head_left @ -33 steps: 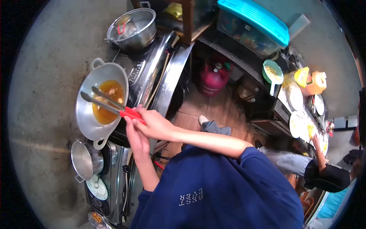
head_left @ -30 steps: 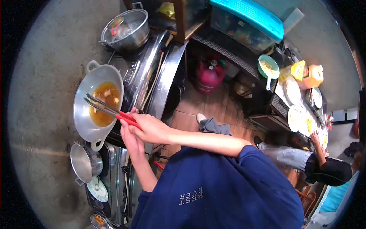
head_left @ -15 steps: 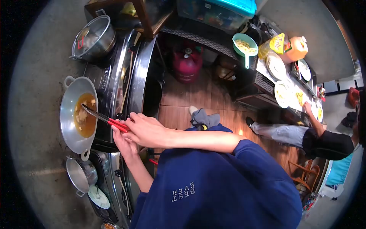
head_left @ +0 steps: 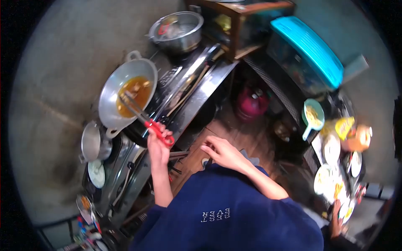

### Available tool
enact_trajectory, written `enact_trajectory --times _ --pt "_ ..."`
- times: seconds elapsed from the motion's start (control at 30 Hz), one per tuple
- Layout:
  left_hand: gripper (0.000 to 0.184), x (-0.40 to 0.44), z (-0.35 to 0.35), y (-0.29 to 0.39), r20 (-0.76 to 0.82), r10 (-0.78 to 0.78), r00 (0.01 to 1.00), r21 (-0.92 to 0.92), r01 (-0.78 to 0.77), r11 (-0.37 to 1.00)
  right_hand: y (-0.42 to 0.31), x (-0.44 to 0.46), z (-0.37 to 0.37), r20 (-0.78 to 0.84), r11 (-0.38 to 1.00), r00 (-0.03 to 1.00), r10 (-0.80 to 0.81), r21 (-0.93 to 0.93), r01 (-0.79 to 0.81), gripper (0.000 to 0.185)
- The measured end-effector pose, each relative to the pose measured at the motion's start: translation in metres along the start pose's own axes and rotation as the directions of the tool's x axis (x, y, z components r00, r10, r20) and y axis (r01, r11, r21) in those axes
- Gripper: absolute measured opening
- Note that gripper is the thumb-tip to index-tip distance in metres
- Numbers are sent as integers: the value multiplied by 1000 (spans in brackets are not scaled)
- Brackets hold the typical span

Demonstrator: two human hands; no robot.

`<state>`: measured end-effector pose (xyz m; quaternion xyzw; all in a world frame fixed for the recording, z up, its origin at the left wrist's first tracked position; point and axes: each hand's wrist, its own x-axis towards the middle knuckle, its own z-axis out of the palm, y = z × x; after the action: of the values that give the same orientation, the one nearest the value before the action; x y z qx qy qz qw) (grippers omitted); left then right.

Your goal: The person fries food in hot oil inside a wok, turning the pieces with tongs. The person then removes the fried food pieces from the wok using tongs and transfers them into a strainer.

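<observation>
My left hand is closed around the red looped handles of what look like long metal scissors. Their two slightly parted tips reach into a grey metal wok, over brown liquid with a few pale pieces in it. The exact form of the tips is blurred. My right hand hovers in front of my body, apart from the tool, its fingers loosely bent and thumb apart, with nothing visible in it.
A large pot and a smaller pot flank the wok along the steel stove. Under the shelf stands a pink gas cylinder. To the right are a green strainer, plates, and another person's hand.
My right hand has left the scissors and drawn back to the right; my left hand now holds them alone. The view has turned, shifting the stove and wok within the picture.
</observation>
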<state>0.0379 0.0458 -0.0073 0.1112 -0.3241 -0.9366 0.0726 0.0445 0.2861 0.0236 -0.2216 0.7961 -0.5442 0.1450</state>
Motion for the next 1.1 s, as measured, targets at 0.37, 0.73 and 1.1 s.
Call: enact_trajectory --times 0.37,0.73,1.1 --pt "36 -2 39 -31 -81 107 991 153 -94 984 15 18 -37 276 998 961 6 57 -23 28" --pt "39 20 37 -42 -70 230 971 425 -180 887 0 124 9 327 961 941 83 225 -163 35" --pt "49 64 2 10 32 97 995 621 -95 778 -8 213 22 105 985 981 -161 -53 167 29"
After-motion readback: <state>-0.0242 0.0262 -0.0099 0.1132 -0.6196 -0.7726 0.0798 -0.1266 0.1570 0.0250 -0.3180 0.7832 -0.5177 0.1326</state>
